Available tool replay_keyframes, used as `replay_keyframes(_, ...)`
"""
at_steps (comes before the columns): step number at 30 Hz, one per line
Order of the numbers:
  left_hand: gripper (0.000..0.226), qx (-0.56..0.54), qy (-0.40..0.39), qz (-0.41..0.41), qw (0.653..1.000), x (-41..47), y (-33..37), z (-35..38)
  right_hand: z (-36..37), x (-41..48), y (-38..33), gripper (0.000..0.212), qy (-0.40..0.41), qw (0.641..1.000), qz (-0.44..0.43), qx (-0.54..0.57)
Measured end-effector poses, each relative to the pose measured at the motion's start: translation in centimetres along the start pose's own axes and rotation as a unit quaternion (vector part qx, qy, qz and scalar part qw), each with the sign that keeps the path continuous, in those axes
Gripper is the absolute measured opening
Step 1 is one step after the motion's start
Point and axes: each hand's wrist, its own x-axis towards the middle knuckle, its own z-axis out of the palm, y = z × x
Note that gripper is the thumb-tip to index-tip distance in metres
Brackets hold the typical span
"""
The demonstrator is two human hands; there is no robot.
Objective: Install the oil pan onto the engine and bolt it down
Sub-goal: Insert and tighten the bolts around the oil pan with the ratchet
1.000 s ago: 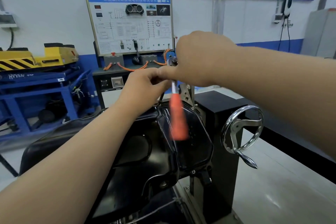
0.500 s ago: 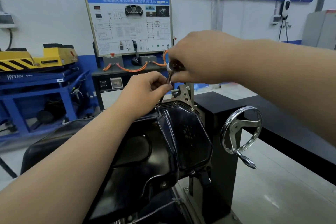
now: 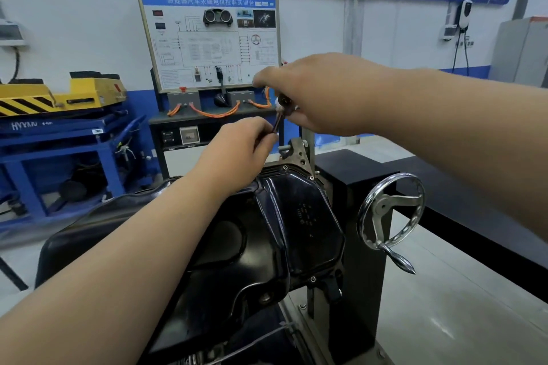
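Two bare hands meet in the air above the far end of the black oil pan (image 3: 267, 234). The left hand (image 3: 237, 148) has its fingers curled in, and the thumb and first finger pinch the low end of a thin dark tool shaft (image 3: 278, 123). The right hand (image 3: 320, 95) is just above it and a bit to the right, with its fingers bent down and closed around the top of the same tool, where a small shiny metal head (image 3: 283, 104) peeks out under the knuckles. The rest of the tool is hidden inside that hand, so I cannot tell what it looks like there. The oil pan sits right below the left fingers, lying on the engine, and it is shiny and bumpy. Small bolts (image 3: 312, 178) dot its rim, some just under the fingertips and one (image 3: 312, 279) on the near rim. A grey metal bracket (image 3: 296, 154) stands just beyond the pan, close under the right hand's fingers. To the right of the fingers and lower down, a silver hand wheel (image 3: 391, 213) is fixed on a black stand (image 3: 355, 187). Far behind the fingers, a white training board (image 3: 207, 41) with orange cables stands by the wall. Well to the left of the left fingers is a blue cart (image 3: 59, 142) with a yellow lift (image 3: 59, 95) on top.
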Motion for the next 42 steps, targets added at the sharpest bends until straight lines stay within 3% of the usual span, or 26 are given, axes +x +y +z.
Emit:
replay_keyframes(4,0.006,-0.029,-0.031,-0.016,0.999,0.2,0.7,0.4,0.7,0.2,-0.7,0.037,0.001,0.995,0.098,0.020)
replay_keyframes(7,0.022,0.021,-0.047,-0.023,0.998,0.3,1.0,0.7,1.0,0.3,-1.6,0.039,-0.035,0.968,0.194,0.155)
replay_keyframes(9,0.017,0.026,-0.056,-0.013,0.998,0.1,0.7,0.6,0.7,0.4,-1.4,0.034,-0.040,0.986,0.128,0.096)
replay_keyframes(11,0.018,-0.013,-0.063,-0.016,0.998,-0.1,0.5,0.2,0.2,0.4,-0.9,0.039,-0.032,0.999,0.002,-0.035)
replay_keyframes(13,0.020,-0.042,-0.063,-0.025,0.997,-0.2,0.3,0.1,-0.1,0.4,-0.4,0.040,-0.018,0.997,-0.055,-0.057)
replay_keyframes(16,0.020,-0.058,-0.054,-0.035,0.996,0.2,0.5,0.5,0.4,0.6,-1.0,0.037,0.029,0.999,0.035,-0.019)
replay_keyframes(18,0.023,-0.010,-0.045,-0.024,0.999,0.4,1.0,0.8,1.2,1.0,-2.0,0.031,0.030,0.990,0.136,0.029)
replay_keyframes(20,0.024,0.050,-0.050,-0.022,0.997,0.4,1.2,0.9,1.8,1.5,-3.1,0.041,0.019,0.975,0.187,0.120)
replay_keyframes(24,0.021,0.103,-0.049,-0.092,0.989,0.4,0.4,0.6,1.0,2.0,-2.8,0.038,0.035,0.997,0.053,0.039)
replay_keyframes(27,0.029,0.111,-0.033,-0.081,0.990,0.3,0.6,0.6,0.2,1.3,-1.2,0.040,0.015,1.000,-0.021,0.002)
replay_keyframes(31,0.031,0.067,-0.032,-0.084,0.994,0.4,0.8,0.4,1.1,0.7,-1.2,0.051,0.036,0.993,0.092,-0.070)
replay_keyframes(35,0.014,0.061,0.025,-0.040,0.997,0.2,0.9,-0.1,1.5,1.2,-2.1,0.053,0.018,0.977,0.208,0.051)
replay_keyframes(40,0.017,0.038,0.005,0.002,0.999,-0.6,0.1,-0.7,0.0,1.1,-0.8,0.034,-0.004,0.998,0.001,-0.067)
replay_keyframes(42,0.014,0.030,0.000,0.002,1.000,-0.7,0.2,-0.6,-0.2,0.6,-0.3,0.031,0.000,0.996,-0.032,-0.079)
